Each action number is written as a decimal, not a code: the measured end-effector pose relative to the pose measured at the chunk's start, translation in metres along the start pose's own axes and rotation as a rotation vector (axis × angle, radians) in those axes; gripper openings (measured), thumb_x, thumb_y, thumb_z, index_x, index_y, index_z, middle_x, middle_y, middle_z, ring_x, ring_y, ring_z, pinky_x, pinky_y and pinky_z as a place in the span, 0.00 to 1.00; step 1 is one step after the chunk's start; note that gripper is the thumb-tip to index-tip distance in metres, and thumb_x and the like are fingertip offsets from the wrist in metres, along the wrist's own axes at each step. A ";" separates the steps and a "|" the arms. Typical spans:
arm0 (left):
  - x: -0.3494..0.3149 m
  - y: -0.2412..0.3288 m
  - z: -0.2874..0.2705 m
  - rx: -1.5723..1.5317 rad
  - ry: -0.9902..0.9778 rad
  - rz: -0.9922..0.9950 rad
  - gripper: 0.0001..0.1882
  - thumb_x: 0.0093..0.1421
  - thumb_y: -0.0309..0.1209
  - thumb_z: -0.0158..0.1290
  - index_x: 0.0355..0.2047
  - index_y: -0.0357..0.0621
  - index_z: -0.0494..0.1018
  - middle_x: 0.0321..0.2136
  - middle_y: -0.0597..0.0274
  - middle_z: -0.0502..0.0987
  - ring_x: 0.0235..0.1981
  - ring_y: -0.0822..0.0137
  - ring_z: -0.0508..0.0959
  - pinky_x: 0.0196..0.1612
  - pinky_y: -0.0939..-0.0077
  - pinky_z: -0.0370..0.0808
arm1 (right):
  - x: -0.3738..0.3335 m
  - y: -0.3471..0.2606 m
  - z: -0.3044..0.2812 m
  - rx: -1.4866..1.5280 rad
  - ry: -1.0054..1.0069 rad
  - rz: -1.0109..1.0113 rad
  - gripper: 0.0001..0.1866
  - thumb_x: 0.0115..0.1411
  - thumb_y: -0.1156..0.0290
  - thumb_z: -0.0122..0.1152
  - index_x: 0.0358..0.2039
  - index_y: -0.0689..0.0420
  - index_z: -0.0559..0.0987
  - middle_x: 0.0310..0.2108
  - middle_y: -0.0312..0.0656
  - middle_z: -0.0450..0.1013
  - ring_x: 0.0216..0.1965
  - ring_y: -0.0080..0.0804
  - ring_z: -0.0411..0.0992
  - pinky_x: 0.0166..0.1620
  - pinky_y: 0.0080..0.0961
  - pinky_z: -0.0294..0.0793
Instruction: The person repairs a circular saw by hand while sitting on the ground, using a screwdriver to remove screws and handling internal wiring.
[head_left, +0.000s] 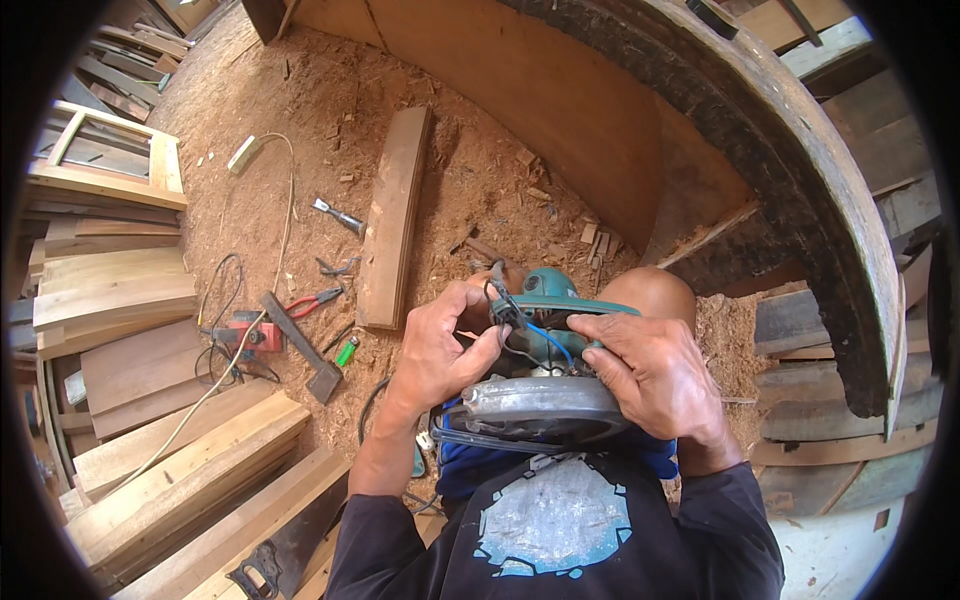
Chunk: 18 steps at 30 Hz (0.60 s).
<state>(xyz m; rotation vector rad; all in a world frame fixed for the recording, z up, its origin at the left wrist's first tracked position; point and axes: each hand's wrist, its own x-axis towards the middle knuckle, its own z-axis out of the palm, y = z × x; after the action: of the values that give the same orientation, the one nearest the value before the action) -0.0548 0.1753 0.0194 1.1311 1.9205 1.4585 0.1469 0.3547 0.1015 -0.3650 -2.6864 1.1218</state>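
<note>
A teal circular saw (548,285) with a grey metal blade guard (540,400) rests on my lap, its housing opened so that wires show. My left hand (445,340) pinches a small black switch (506,312) between thumb and fingertips, above the saw's left side. From the switch, a blue wire (555,343) and a darker wire run into the saw body. My right hand (655,370) is closed around the teal handle housing (590,304) on the right side, its thumb near the guard.
Sawdust covers the floor. Left of me lie a hammer (305,350), red-handled pliers (315,301), a green lighter (347,351), a red power tool (258,333) and a screwdriver (338,215). A plank (395,220) lies ahead. Stacked boards (190,460) and a handsaw (290,545) are near left; a curved wooden panel (800,150) arches right.
</note>
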 end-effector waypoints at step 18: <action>0.000 -0.025 0.007 -0.184 0.004 0.076 0.20 0.61 0.23 0.67 0.51 0.39 0.72 0.37 0.60 0.83 0.34 0.74 0.84 0.39 0.75 0.83 | -0.011 -0.014 -0.029 0.816 -0.237 -0.577 0.30 0.75 0.58 0.54 0.63 0.75 0.78 0.57 0.65 0.79 0.52 0.63 0.81 0.55 0.48 0.80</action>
<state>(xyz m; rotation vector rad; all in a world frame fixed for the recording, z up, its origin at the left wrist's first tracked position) -0.0576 0.1771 -0.0065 1.1271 1.7220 1.6422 0.1633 0.3617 0.1302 0.6565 -1.9949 1.9416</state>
